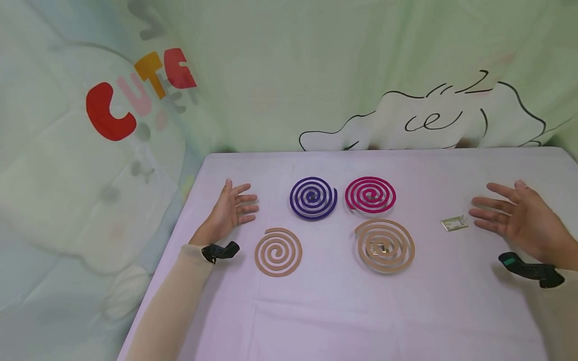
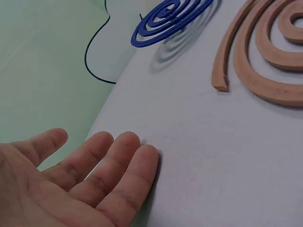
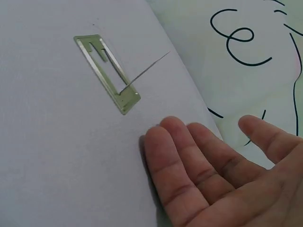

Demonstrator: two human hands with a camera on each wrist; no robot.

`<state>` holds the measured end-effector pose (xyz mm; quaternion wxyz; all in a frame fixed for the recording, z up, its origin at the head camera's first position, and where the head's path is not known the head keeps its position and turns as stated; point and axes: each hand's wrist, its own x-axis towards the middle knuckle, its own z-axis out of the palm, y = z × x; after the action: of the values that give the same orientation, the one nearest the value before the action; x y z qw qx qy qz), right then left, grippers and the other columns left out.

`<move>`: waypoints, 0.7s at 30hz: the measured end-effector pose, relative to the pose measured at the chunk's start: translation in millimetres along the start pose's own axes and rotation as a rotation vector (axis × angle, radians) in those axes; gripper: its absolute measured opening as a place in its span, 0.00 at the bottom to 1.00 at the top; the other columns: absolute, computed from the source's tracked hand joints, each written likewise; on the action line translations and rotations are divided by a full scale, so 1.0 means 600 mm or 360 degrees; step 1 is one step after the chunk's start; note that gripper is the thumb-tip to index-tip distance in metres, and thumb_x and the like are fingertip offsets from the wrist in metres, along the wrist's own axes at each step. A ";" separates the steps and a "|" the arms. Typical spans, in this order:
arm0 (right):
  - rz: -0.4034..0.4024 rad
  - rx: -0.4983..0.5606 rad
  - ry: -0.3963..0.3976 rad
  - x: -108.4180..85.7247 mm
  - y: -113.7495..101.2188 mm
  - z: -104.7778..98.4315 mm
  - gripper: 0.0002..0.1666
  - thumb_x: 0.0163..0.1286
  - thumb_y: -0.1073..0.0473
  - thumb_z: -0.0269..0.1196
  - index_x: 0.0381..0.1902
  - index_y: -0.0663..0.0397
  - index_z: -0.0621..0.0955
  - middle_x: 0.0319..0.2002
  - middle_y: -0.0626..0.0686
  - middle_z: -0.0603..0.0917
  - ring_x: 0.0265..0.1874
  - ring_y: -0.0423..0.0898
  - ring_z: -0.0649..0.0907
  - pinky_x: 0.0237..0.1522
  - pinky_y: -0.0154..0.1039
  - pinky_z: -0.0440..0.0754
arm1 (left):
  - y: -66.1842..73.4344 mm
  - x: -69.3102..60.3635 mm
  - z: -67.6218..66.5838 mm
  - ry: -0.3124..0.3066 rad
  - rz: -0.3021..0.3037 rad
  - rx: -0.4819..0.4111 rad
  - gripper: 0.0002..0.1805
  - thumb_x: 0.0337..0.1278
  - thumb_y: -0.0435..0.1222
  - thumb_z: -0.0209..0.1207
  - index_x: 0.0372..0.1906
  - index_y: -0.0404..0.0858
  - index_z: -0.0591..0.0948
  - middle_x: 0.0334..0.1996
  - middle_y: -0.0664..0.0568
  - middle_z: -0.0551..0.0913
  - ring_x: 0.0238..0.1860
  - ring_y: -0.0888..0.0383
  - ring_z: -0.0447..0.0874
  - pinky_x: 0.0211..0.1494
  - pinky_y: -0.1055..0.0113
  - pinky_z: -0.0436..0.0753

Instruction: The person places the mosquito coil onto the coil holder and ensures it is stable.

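Observation:
My left hand rests at the left side of the white table, palm turned inward, fingers apart and holding nothing. Nearest to it are a flat tan mosquito coil and a dark blue mosquito coil. In the left wrist view the blue coil is raised, its shadow beneath. On the right, my right hand is also empty with its fingers extended. Just beyond its fingertips lies a small metal coil stand with a thin prong bent up.
A pink mosquito coil sits right of the blue one. Nearer me, a second tan coil is raised over a metal stand. A printed curtain hangs behind the table.

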<state>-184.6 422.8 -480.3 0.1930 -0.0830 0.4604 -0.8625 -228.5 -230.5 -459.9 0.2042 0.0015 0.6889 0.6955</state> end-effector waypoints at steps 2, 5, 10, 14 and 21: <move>0.0015 -0.0251 0.0079 -0.001 0.002 0.003 0.25 0.90 0.51 0.32 0.64 0.39 0.75 0.55 0.50 0.88 0.52 0.48 0.89 0.48 0.44 0.90 | -0.003 -0.003 0.004 -0.0011 0.0002 0.0093 0.53 0.72 0.73 0.26 0.84 0.39 0.52 0.74 0.33 0.66 0.68 0.36 0.72 0.70 0.48 0.77; 0.0042 -0.0551 0.0213 -0.001 0.007 0.009 0.20 0.89 0.56 0.38 0.62 0.36 0.76 0.52 0.45 0.89 0.48 0.42 0.89 0.44 0.39 0.90 | -0.005 -0.007 0.016 -0.0013 0.0019 0.0289 0.51 0.74 0.71 0.27 0.81 0.36 0.58 0.69 0.31 0.71 0.62 0.39 0.77 0.63 0.54 0.81; 0.0132 -0.0914 0.0431 0.003 0.015 0.024 0.16 0.85 0.61 0.51 0.58 0.31 0.78 0.47 0.36 0.89 0.44 0.35 0.88 0.41 0.35 0.89 | -0.008 -0.011 0.041 0.0005 0.0046 0.0595 0.39 0.83 0.59 0.32 0.76 0.32 0.68 0.60 0.34 0.78 0.54 0.44 0.82 0.54 0.59 0.84; 0.0216 -0.1174 0.0536 0.010 0.020 0.035 0.19 0.80 0.62 0.60 0.53 0.25 0.81 0.45 0.30 0.87 0.39 0.34 0.89 0.39 0.32 0.88 | -0.011 -0.016 0.059 0.0004 0.0086 0.0886 0.30 0.83 0.52 0.44 0.72 0.35 0.74 0.55 0.40 0.83 0.51 0.48 0.82 0.50 0.59 0.84; 0.0345 -0.1665 0.0605 0.017 0.027 0.047 0.17 0.73 0.53 0.70 0.56 0.30 0.80 0.41 0.20 0.82 0.36 0.29 0.84 0.35 0.31 0.84 | -0.026 -0.022 0.083 -0.0061 0.0230 0.1287 0.30 0.64 0.51 0.67 0.65 0.41 0.81 0.52 0.50 0.82 0.50 0.54 0.77 0.55 0.58 0.78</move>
<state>-180.8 388.9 -478.1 0.1274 0.0370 0.8590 -0.4944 -197.6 -187.1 -468.7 0.1505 0.1431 0.9009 0.3812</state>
